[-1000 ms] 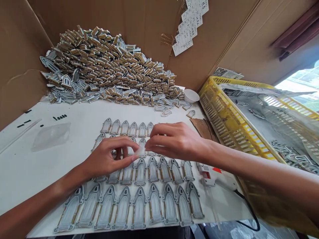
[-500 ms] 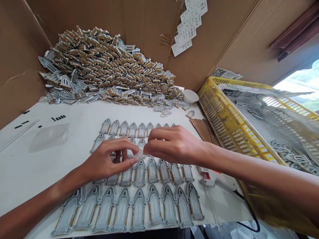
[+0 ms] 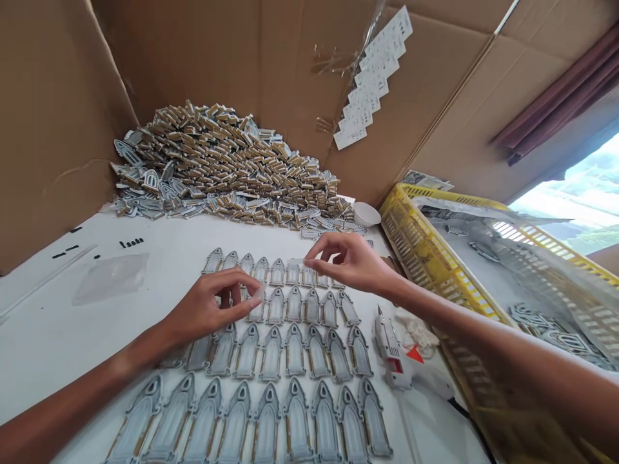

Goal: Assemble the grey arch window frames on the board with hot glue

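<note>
Several rows of grey, arch-shaped window pieces (image 3: 297,419) lie on the white tabletop (image 3: 43,361), with pale translucent centres. My left hand (image 3: 213,303) hovers over the left part of the middle rows. Its thumb and fingertips pinch a small translucent sheet (image 3: 262,292). Above the right part of the back row is my right hand (image 3: 345,258), thumb and forefinger closed on a thin, clear-whitish piece (image 3: 295,261). The two hands are apart. Parts of the left-side pieces are hidden under my left hand and forearm.
A big pile of similar pieces (image 3: 232,167) leans against the cardboard wall (image 3: 290,64). Beside it stands a white bowl (image 3: 366,214). At right are a yellow basket (image 3: 420,245) and a glue gun (image 3: 389,341). A clear plastic bag (image 3: 111,277) and black bits (image 3: 131,243) lie left.
My hands were together over the rows. Now my right hand has moved away toward the back row, holding a thin clear piece. The camera view has tilted up slightly.
</note>
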